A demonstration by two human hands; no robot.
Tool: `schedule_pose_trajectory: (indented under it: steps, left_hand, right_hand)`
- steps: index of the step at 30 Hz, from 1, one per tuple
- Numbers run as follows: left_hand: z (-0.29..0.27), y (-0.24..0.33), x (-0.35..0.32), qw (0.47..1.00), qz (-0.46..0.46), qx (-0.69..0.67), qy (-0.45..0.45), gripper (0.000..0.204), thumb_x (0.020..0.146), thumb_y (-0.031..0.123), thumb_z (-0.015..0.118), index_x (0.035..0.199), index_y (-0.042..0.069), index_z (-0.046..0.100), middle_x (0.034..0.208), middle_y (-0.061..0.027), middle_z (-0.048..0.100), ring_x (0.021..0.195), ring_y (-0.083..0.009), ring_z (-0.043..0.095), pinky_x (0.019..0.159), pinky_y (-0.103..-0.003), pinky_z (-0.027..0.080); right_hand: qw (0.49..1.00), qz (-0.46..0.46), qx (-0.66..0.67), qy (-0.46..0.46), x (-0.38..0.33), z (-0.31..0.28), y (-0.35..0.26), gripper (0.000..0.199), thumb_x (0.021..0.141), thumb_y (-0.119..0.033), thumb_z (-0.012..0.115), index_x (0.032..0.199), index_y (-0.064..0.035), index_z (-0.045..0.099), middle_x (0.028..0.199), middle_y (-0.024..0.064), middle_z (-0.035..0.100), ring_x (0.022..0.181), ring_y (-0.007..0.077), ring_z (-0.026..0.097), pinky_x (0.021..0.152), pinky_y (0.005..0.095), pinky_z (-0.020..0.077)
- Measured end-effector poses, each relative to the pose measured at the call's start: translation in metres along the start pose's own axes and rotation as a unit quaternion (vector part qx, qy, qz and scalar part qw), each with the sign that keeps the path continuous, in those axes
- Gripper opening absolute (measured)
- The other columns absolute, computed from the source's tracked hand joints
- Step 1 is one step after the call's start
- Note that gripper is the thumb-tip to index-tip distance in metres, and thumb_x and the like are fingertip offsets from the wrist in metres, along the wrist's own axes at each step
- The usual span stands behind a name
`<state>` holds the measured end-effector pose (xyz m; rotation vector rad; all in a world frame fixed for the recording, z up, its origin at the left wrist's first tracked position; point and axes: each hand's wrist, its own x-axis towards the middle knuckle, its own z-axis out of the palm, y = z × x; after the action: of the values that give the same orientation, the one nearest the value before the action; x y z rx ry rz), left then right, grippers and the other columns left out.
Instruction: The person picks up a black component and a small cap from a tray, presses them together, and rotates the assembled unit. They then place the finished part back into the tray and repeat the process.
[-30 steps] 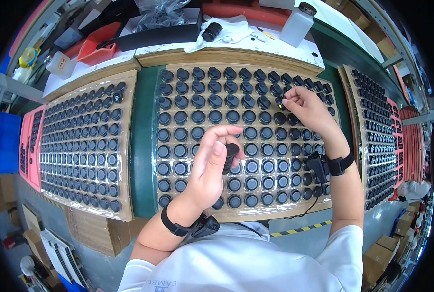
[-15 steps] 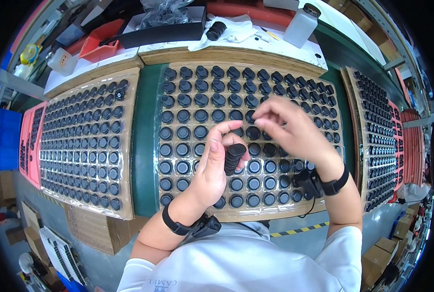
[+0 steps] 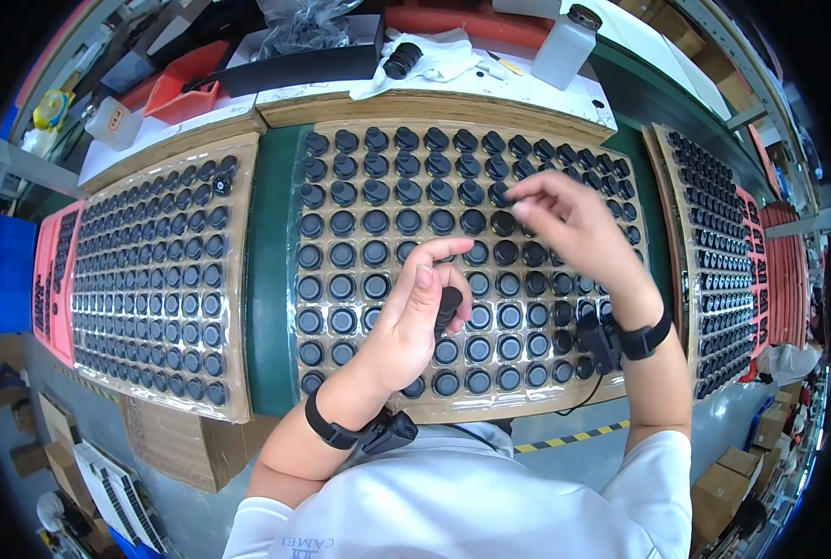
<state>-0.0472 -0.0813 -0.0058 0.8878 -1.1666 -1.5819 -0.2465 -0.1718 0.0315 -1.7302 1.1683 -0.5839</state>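
Note:
In my left hand, a short stack of round black caps stands within the curled fingers and thumb; its lower end is hidden by the palm. The index finger points across over the tray. My right hand hovers above the tray with fingers bent and thumb drawn toward them, fingertips beside a black piece. Whatever lies between those fingertips is too small to make out. Under both hands is a clear plastic tray with rows of black round pieces, the far rows looking taller than the near ones.
A similar filled tray lies on the left, another on the right. Behind them a white bench carries a black box, a red bin, a white cloth, a dark ribbed cylinder and a translucent bottle.
My right hand has shifted a little right and away from me over the tray. The stack in my left hand shows less of its side. The whole view has moved slightly.

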Motion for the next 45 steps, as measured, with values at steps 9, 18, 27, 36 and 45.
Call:
schedule_pose_trajectory:
  steps: [9, 18, 27, 36, 45]
  left_hand:
    - [-0.003, -0.007, 0.002, 0.999, 0.028, -0.027, 0.0, 0.062, 0.093, 0.052, 0.031, 0.12, -0.003, 0.042, 0.08, -0.0075, 0.055, 0.063, -0.0105, 0.046, 0.061, -0.023, 0.039]
    - [0.007, 0.002, -0.003, 0.967, 0.15, 0.18, 0.101, 0.048, 0.076, -0.002, 0.065, 0.119, 0.002, 0.046, 0.101, -0.0082, 0.057, 0.073, -0.0103, 0.051, 0.071, -0.022, 0.043]
    - [0.001, 0.005, -0.003, 0.956, 0.203, 0.182, 0.112, 0.041, 0.072, -0.002, 0.071, 0.11, 0.001, 0.057, 0.101, -0.0095, 0.059, 0.081, -0.0111, 0.055, 0.071, -0.023, 0.045]
    - [-0.001, -0.001, -0.004, 0.982, 0.163, 0.023, 0.093, 0.039, 0.073, 0.003, 0.073, 0.109, -0.001, 0.059, 0.097, -0.0067, 0.063, 0.08, -0.0094, 0.056, 0.072, -0.022, 0.046]
    - [0.001, 0.002, -0.005, 0.959, 0.213, 0.16, 0.093, 0.037, 0.072, 0.002, 0.073, 0.106, 0.0, 0.06, 0.101, -0.0093, 0.061, 0.075, -0.01, 0.055, 0.065, -0.022, 0.046]
  right_hand:
    - [0.914, -0.033, -0.383, 0.127, 0.008, -0.036, 0.05, 0.016, 0.081, -0.01, 0.063, 0.09, 0.0018, 0.058, 0.075, 0.0045, 0.054, 0.063, 0.0088, 0.048, 0.058, 0.0212, 0.0403]
    - [0.978, 0.04, 0.205, 0.0, -0.034, 0.026, -0.028, 0.014, 0.084, -0.004, 0.06, 0.096, -0.0005, 0.055, 0.085, -0.0016, 0.054, 0.078, 0.004, 0.051, 0.066, 0.02, 0.0409]
    - [0.977, -0.048, 0.202, 0.051, -0.039, 0.058, -0.019, 0.015, 0.086, -0.008, 0.058, 0.098, 0.0008, 0.056, 0.083, 0.0025, 0.057, 0.076, 0.0071, 0.053, 0.066, 0.0211, 0.0421]
    - [0.823, -0.033, 0.567, -0.028, -0.035, 0.06, -0.004, 0.029, 0.091, -0.022, 0.052, 0.104, 0.0042, 0.055, 0.075, 0.0058, 0.055, 0.069, 0.0126, 0.051, 0.063, 0.0253, 0.0418]
    - [0.942, -0.247, 0.188, 0.13, -0.041, 0.055, 0.003, 0.027, 0.088, -0.018, 0.058, 0.107, 0.0002, 0.055, 0.088, 0.0039, 0.057, 0.067, 0.0096, 0.049, 0.064, 0.0223, 0.042]
